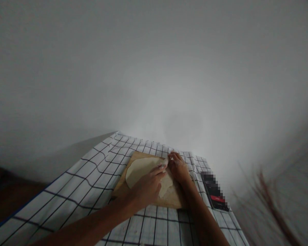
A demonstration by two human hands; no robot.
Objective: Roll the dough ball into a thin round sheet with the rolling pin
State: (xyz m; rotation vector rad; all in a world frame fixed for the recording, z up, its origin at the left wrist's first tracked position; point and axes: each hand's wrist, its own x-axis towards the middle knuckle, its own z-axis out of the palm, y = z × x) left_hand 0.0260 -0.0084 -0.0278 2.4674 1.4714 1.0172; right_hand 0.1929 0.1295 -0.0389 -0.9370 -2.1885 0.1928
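Observation:
A wide, thin sheet of pale dough lies on a wooden board. My left hand reaches over the dough, its fingers close together on a whitish raised edge at the sheet's right side. Beside it, my right hand has its fingers curled on the same edge, close to the board's far right corner. The fingertips of both hands nearly meet there. My left hand and forearm cover part of the sheet, and the exact finger contact is hard to see.
Under the board is a white tablecloth with dark grid lines. A dark flat item with a red band, partly pixelated, lies near the table's right edge. A pale wall rises behind. Blurred brown bristles or twigs stand at right.

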